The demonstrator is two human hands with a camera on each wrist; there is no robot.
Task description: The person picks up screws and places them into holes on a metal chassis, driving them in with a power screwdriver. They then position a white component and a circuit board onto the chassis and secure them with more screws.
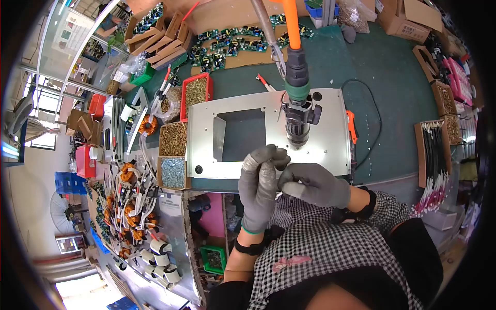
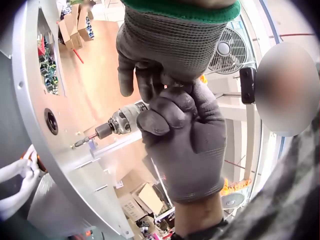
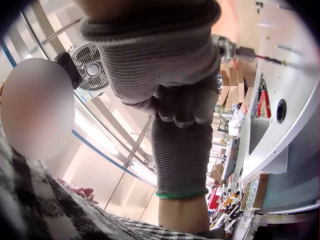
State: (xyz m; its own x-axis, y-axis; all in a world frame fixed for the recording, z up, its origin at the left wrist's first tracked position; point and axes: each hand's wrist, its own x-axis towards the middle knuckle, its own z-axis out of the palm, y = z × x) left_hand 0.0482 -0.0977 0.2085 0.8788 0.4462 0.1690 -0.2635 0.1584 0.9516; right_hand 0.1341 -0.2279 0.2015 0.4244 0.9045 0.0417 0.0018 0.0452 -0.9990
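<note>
Head view: two gloved hands, one panel

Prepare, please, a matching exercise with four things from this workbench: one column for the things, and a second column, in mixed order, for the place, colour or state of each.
Things:
1. sheet-metal panel
2. power screwdriver
3. circuit boards
4. red bin

Descriptions:
A. spread over brown cardboard beyond the panel
B. filled with small brass-coloured parts
C. silvery, with a large rectangular opening
D. upright, its tip pointing down

Right pairs: 1-C; 2-D; 3-A; 4-B
</note>
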